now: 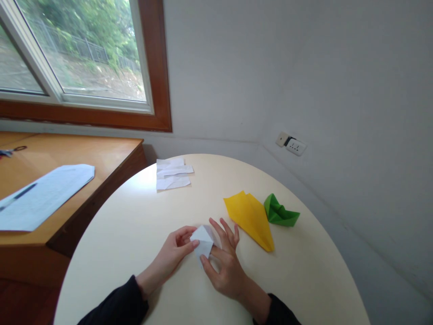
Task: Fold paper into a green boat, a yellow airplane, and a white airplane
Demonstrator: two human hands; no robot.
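A small piece of folded white paper (203, 239) is held between my two hands, just above the round table. My left hand (177, 248) pinches its left side, with the thumb on top and the fingers behind. On the right side, my right hand (225, 264) grips the paper between thumb and index finger, while its other fingers are spread outward. Beyond my right hand lies a yellow folded paper (251, 219), pointed toward me. Touching or very near its right edge is a green folded paper boat (280, 212).
White paper pieces (172, 174) lie at the far edge of the cream round table (135, 216). On the wooden desk (111, 155) at left are a paper sheet (67, 180), a pen (20, 195) and scissors (15, 150). A wall socket (296, 146) is at right.
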